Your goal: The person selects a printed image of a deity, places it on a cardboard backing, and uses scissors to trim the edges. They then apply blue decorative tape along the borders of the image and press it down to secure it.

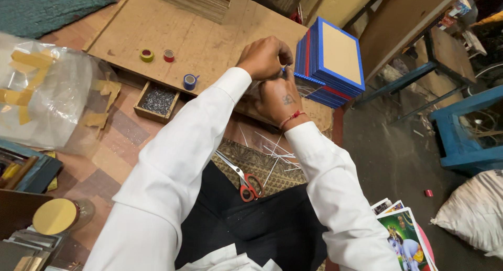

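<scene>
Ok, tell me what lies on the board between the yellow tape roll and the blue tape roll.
In the head view, a red tape roll sits between the yellow tape roll and the blue tape roll, on the wooden board, closer to the yellow one.

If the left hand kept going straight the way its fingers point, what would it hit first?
Probably the stack of blue frames: the left hand points right toward it, fingers nearly there, though depth is hard to judge.

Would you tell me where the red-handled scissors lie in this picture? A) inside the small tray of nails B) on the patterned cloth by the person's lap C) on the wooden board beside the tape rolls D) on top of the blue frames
B: the scissors lie on the patterned cloth between the two white sleeves, well apart from the wooden board.
</scene>
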Motion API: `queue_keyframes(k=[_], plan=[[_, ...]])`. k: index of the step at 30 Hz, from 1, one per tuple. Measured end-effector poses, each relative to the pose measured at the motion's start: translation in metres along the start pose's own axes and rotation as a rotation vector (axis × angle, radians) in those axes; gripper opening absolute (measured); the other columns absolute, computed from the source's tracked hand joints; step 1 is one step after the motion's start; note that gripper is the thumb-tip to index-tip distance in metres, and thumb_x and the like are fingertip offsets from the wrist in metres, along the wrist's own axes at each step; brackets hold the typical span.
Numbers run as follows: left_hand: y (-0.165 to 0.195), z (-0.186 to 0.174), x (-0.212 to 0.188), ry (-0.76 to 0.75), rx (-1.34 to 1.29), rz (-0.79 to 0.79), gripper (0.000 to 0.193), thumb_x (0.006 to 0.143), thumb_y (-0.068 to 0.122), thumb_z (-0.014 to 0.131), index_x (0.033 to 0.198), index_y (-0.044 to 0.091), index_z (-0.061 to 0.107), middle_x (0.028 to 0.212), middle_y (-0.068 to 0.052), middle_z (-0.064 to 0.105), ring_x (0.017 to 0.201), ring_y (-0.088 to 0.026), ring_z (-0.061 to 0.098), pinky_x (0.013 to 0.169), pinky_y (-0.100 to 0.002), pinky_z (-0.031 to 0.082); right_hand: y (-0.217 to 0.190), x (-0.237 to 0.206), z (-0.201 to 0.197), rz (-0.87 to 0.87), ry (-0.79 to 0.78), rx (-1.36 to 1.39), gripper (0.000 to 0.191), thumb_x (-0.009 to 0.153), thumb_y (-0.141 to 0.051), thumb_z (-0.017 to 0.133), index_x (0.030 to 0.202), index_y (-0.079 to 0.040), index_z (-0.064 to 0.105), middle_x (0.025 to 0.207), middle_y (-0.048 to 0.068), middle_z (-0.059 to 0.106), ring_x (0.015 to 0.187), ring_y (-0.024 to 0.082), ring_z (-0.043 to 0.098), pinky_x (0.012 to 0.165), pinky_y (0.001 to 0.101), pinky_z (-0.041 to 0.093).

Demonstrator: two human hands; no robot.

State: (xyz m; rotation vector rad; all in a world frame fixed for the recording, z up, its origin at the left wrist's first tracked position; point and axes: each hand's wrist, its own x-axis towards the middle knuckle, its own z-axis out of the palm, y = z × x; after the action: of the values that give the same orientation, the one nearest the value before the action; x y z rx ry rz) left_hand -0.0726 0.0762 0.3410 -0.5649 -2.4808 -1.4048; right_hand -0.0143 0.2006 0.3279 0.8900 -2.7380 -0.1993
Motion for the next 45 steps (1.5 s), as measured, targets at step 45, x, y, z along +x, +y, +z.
queue_keyframes(k=[45], plan=[[-0.011, 0.006, 0.007, -0.031, 0.060, -0.052, 0.043, 0.070, 0.015, 0.083, 0.112, 0.015, 0.070, 0.101, 0.001, 0.078, 0.103, -0.023, 0.071, 0.085, -0.039, 0.053, 0.030, -0.055, 0.001, 0.162, 0.695, 0.253, 0.024, 0.085, -0.009, 0.086, 0.104, -0.004, 0.073, 0.096, 0.015, 0.071, 0.093, 0.036, 0.069, 0.090, 0.0421, 0.051]])
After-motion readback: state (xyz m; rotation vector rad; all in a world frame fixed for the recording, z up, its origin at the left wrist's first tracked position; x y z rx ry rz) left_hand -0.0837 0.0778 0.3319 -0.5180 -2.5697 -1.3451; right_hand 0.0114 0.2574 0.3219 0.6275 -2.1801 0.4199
